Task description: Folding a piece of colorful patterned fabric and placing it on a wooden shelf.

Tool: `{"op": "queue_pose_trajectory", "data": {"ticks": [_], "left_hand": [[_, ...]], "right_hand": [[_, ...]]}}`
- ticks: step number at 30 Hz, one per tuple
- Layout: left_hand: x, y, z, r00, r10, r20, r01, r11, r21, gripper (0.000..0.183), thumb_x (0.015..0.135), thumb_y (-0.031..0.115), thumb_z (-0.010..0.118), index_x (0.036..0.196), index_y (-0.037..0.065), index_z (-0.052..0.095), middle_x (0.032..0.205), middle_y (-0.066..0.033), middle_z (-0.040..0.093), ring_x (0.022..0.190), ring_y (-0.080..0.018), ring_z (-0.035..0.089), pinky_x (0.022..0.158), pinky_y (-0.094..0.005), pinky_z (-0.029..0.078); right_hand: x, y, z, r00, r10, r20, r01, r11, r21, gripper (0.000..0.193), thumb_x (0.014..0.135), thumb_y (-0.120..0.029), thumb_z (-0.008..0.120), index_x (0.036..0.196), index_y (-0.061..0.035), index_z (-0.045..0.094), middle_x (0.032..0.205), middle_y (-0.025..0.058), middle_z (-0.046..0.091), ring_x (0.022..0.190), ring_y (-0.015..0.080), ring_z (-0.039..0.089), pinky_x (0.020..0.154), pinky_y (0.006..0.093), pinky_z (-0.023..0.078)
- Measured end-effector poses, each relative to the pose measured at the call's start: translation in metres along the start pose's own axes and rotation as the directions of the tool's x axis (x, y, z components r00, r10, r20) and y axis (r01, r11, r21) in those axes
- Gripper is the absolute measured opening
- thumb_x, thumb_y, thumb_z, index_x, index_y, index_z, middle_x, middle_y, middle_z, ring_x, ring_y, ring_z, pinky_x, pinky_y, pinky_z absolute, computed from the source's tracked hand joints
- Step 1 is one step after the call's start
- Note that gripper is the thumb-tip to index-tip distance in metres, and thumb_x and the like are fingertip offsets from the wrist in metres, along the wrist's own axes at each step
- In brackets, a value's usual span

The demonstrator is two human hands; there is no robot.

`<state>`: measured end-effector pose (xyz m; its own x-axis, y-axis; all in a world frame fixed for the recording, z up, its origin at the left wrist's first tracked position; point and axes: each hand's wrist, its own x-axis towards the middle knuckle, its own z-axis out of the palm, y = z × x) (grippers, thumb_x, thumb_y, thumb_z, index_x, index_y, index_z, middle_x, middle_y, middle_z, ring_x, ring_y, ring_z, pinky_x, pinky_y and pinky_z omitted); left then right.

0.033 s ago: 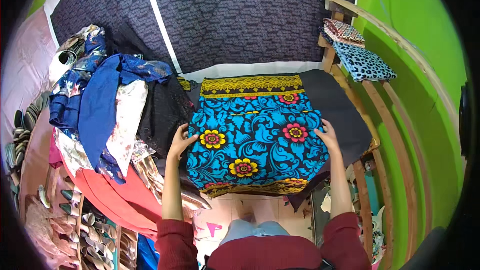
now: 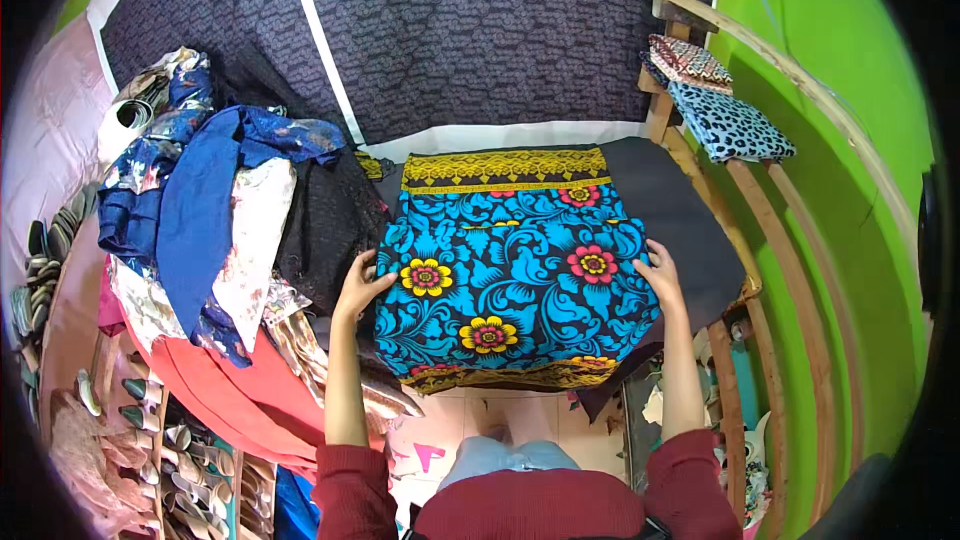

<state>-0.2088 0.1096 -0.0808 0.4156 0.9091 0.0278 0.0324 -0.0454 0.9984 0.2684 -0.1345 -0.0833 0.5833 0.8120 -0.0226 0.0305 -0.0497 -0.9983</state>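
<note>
Here the bright blue cotton cloth with red and yellow flowers and gold borders [image 2: 515, 270] lies flat on the dark table [image 2: 690, 215], unchanged. The left hand [image 2: 358, 285] and right hand [image 2: 660, 273] rest open, fingers spread, on its side edges. A heap of blue, white and black garments [image 2: 215, 230] crowds its left edge; folded patterned cloths [image 2: 715, 100] sit on a wooden shelf, well apart.

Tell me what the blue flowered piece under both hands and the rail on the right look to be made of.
Blue flowered cloth: likely printed woven cotton, matte; it lies flat with soft folded edges. Curved rail: bare, unpainted wood, judging by its pale tan grain.
</note>
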Motion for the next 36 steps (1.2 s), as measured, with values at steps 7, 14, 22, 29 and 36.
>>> {"op": "queue_pose_trajectory", "data": {"ticks": [7, 14, 22, 29, 36], "left_hand": [[-0.072, -0.004, -0.003, 0.97, 0.029, -0.242, 0.12, 0.806, 0.579, 0.08, 0.06, 0.032, 0.083, 0.123, 0.005, 0.042, 0.094, -0.0123, 0.06, 0.082, -0.0213, 0.057, 0.074, -0.0334, 0.048], [-0.138, -0.058, 0.025, 0.836, 0.283, -0.471, 0.022, 0.839, 0.544, 0.063, 0.057, 0.03, 0.084, 0.106, 0.002, 0.054, 0.095, -0.0084, 0.054, 0.082, -0.0194, 0.049, 0.075, -0.0304, 0.041], [-0.143, -0.129, 0.05, 0.68, 0.213, -0.702, 0.023, 0.95, 0.31, 0.084, 0.055, 0.024, 0.087, 0.12, -0.002, 0.041, 0.115, -0.0111, 0.047, 0.099, -0.0197, 0.047, 0.085, -0.0308, 0.04], [-0.157, -0.116, 0.042, 0.994, -0.108, -0.02, 0.11, 0.992, 0.069, 0.045, 0.065, 0.015, 0.08, 0.102, -0.001, 0.06, 0.093, -0.0026, 0.064, 0.079, -0.0127, 0.059, 0.075, -0.0282, 0.048], [-0.214, -0.12, 0.032, 0.959, -0.279, 0.04, 0.277, 0.959, 0.062, 0.038, 0.076, 0.017, 0.071, 0.108, 0.002, 0.058, 0.096, -0.0051, 0.064, 0.081, -0.0153, 0.061, 0.075, -0.031, 0.049]], "right_hand": [[-0.064, 0.018, 0.0, 0.889, -0.352, -0.293, 0.303, 0.932, -0.199, 0.054, 0.079, -0.003, 0.063, 0.128, -0.0033, 0.039, 0.128, 0.0164, 0.045, 0.111, 0.0239, 0.049, 0.091, 0.0356, 0.043], [-0.139, 0.118, 0.018, 0.888, -0.048, -0.458, 0.091, 0.993, 0.071, 0.071, 0.073, -0.014, 0.074, 0.13, -0.0108, 0.032, 0.133, 0.0085, 0.037, 0.126, 0.0243, 0.031, 0.096, 0.0439, 0.032], [-0.137, 0.115, 0.01, 0.999, 0.02, 0.03, -0.022, 0.997, 0.073, 0.078, 0.07, -0.015, 0.077, 0.132, -0.005, 0.032, 0.131, 0.0096, 0.04, 0.12, 0.0198, 0.039, 0.098, 0.0355, 0.034], [-0.145, 0.118, -0.01, 0.923, 0.144, 0.357, -0.154, 0.988, -0.001, 0.075, 0.065, -0.018, 0.08, 0.127, 0.0006, 0.042, 0.119, 0.008, 0.053, 0.109, 0.0184, 0.05, 0.094, 0.0307, 0.038], [-0.188, 0.124, -0.022, 0.895, 0.279, 0.35, -0.269, 0.96, -0.077, 0.064, 0.071, -0.02, 0.076, 0.124, 0.0004, 0.045, 0.118, 0.0073, 0.053, 0.107, 0.0179, 0.05, 0.092, 0.0305, 0.039]]}}
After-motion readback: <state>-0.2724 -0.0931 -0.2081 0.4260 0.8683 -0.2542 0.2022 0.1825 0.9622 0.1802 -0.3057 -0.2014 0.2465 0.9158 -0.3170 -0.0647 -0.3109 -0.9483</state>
